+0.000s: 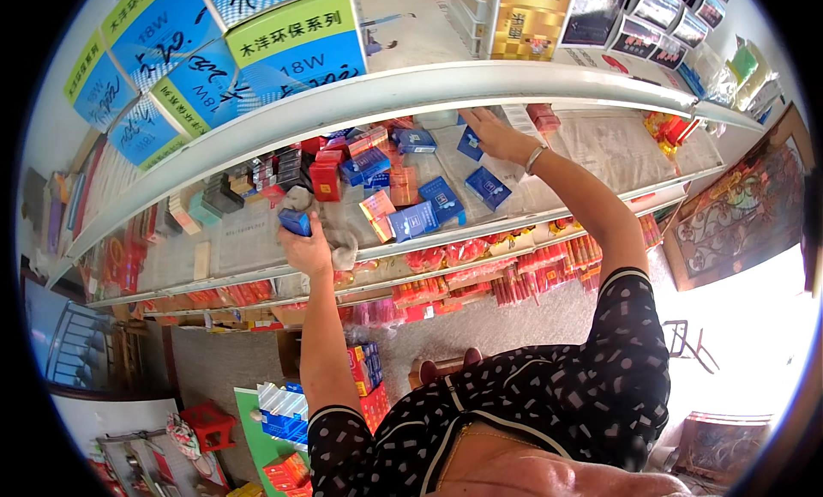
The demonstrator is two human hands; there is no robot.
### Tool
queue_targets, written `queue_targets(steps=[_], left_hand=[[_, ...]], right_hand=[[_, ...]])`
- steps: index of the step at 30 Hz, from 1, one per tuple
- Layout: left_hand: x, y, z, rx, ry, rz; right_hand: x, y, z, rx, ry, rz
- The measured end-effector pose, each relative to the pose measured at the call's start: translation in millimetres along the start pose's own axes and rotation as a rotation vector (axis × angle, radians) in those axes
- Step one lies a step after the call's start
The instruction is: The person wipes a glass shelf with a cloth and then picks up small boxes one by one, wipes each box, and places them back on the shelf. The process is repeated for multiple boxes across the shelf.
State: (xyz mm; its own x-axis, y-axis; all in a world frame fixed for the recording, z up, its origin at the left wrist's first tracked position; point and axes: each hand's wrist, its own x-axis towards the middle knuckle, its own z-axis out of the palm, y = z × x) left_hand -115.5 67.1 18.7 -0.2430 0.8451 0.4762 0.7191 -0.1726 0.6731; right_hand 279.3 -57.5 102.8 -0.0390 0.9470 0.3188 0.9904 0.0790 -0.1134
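Observation:
My left hand (308, 247) grips a small blue box (294, 222), which looks like a cigarette pack, above a shelf (244, 236) lined with paper. A greyish cloth (345, 247) lies beside that hand. Farther back on the same shelf, my right hand (500, 137) reaches over blue packs, with one pack (470, 143) just under the fingers. Whether it grips anything is hidden at the fingertips. Between the hands lie loose blue packs (441, 198), an orange-and-white pack (377, 215) and red boxes (326, 180).
Above runs a white shelf edge (411, 88), bearing blue-and-green lamp boxes (296, 47) and a gold playing-card box (530, 21). Red-wrapped goods (421, 291) fill the lower shelves. A red plastic stool (209, 426) stands at lower left, and a carved wooden panel (739, 195) at right.

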Motion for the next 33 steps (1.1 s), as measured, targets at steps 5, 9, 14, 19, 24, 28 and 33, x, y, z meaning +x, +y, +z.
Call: queue_targets(steps=[5, 9, 14, 19, 24, 28, 33], left_hand=[[0, 1, 1, -0.019, -0.018, 0.011], [2, -2, -2, -0.022, -0.008, 0.019], [1, -1, -2, 0.008, -0.017, 0.002], [1, -6, 4, 0.0, -0.015, 0.03], [1, -3, 0, 0.005, -0.011, 0.021], [0, -2, 1, 0.0, -0.026, -0.003], [0, 0, -1, -0.012, -0.021, -0.001]], right_hand=[[25, 32, -13, -0.207, -0.032, -0.006], [35, 18, -25, -0.242, -0.001, 0.0], [39, 14, -24, -0.235, 0.035, 0.068], [36, 13, -24, -0.233, 0.047, 0.116], [39, 10, -22, -0.219, 0.056, 0.136], [37, 10, -23, -0.211, 0.058, 0.144], [38, 11, -24, -0.209, 0.058, 0.15]])
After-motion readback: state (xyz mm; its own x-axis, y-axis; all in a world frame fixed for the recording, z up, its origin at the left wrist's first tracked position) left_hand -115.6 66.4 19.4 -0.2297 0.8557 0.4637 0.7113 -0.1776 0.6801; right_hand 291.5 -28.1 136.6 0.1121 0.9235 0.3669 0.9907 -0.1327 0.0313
